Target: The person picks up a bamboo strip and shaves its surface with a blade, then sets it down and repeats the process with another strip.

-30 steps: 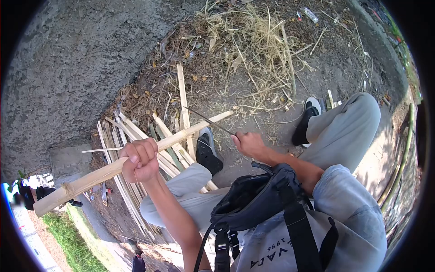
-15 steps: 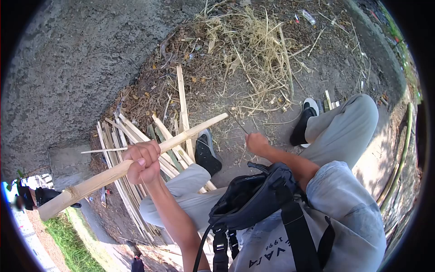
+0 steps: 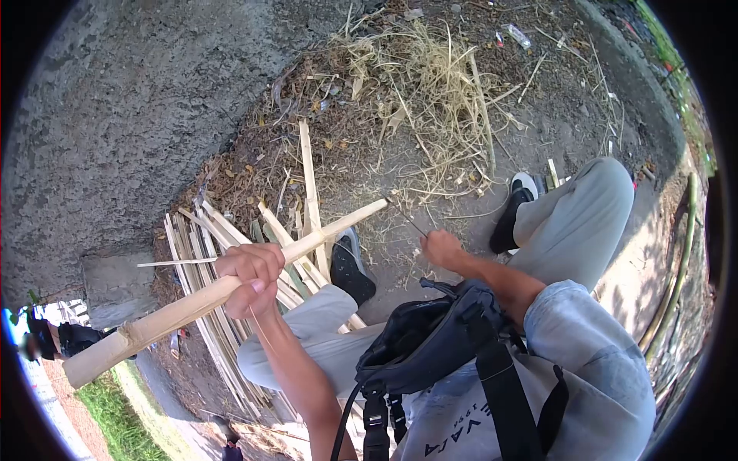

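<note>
My left hand (image 3: 252, 278) is wrapped round a long pale bamboo pole (image 3: 173, 313), held slanting across my lap with its thick end at lower left. A thin wooden strip (image 3: 173, 263) sticks out leftward beside the same hand. On the other side, my right hand (image 3: 441, 250) is closed on a thin dark metal tool (image 3: 413, 223). The handle is hidden in my fist, and the tool's far tip overlaps the narrow end of the pole. Behind the pole lie several split bamboo strips (image 3: 310, 177) beside my black shoe.
A heap of dry shavings (image 3: 430, 92) covers the ground ahead. Rough grey concrete (image 3: 146, 115) rises at left. A black bag (image 3: 430, 330) hangs at my chest. Long poles (image 3: 676, 284) lie at far right, and a plastic bottle (image 3: 519, 36) is at the top.
The pole and my left hand have shifted slightly right and down. My right hand has moved a little right and down, and the tool's tip now meets the pole's narrow end in view.
</note>
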A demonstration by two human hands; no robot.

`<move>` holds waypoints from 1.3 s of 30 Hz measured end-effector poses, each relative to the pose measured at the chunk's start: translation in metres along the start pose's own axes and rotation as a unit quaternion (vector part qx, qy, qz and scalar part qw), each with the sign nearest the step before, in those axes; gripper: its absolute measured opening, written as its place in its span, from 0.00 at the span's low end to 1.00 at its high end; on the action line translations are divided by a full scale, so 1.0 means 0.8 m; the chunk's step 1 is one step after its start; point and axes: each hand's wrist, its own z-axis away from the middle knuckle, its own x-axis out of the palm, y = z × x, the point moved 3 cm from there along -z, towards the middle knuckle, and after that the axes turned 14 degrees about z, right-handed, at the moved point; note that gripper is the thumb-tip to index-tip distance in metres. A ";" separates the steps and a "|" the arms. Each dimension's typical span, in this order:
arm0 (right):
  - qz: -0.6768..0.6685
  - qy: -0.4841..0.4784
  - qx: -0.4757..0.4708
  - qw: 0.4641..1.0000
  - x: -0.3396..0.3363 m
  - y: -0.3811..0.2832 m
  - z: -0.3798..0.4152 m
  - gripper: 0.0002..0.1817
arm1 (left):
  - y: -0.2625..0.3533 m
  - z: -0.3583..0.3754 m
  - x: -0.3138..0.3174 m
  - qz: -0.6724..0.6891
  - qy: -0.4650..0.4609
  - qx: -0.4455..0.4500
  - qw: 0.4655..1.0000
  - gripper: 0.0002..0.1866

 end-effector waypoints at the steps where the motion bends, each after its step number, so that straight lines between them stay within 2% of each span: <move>1: -0.002 -0.006 -0.002 1.000 -0.005 -0.011 -0.003 0.27 | -0.001 0.000 0.000 0.000 0.006 -0.004 1.000 0.16; 5: -0.045 0.023 -0.050 0.997 -0.026 -0.056 0.012 0.29 | -0.004 -0.002 0.003 0.004 -0.011 -0.018 1.000 0.16; 8: -0.056 -0.014 0.054 0.997 0.030 -0.009 -0.014 0.29 | -0.002 -0.005 0.009 0.008 -0.032 -0.028 0.999 0.16; 11: -0.003 -0.049 0.054 0.997 0.002 0.012 -0.003 0.31 | -0.002 0.000 0.009 0.012 -0.022 -0.026 0.999 0.16; 14: -0.054 0.018 0.023 0.998 -0.004 -0.011 -0.004 0.30 | -0.004 -0.001 0.007 0.011 -0.006 -0.025 1.000 0.16; 17: -0.067 0.011 0.023 0.997 0.000 -0.030 0.005 0.30 | -0.004 -0.002 0.006 0.011 -0.007 -0.028 1.000 0.16; 20: -0.073 0.020 0.022 0.997 0.011 -0.014 -0.010 0.29 | -0.002 -0.002 0.002 0.001 -0.011 -0.024 1.000 0.15; 23: -0.023 -0.008 -0.002 1.000 -0.014 -0.025 -0.008 0.29 | 0.004 0.006 -0.026 0.009 0.048 0.013 0.999 0.14; 29: -0.066 0.016 -0.132 0.989 -0.063 -0.107 0.037 0.28 | 0.010 0.011 -0.035 0.008 0.053 0.011 0.999 0.15; 32: -0.084 0.033 -0.039 0.995 -0.017 -0.065 0.015 0.27 | 0.010 0.017 -0.030 0.004 0.050 0.012 0.999 0.15; 34: -0.027 -0.042 0.029 0.998 0.019 -0.007 -0.013 0.27 | 0.010 0.013 -0.025 0.004 0.036 0.013 0.999 0.15; 37: -0.028 -0.037 0.014 0.999 0.009 -0.011 -0.016 0.27 | 0.004 0.006 -0.015 0.019 0.015 0.007 1.000 0.15; 39: -0.072 -0.003 -0.032 0.997 -0.029 -0.057 0.018 0.28 | 0.001 0.006 -0.012 0.023 0.019 -0.002 1.000 0.15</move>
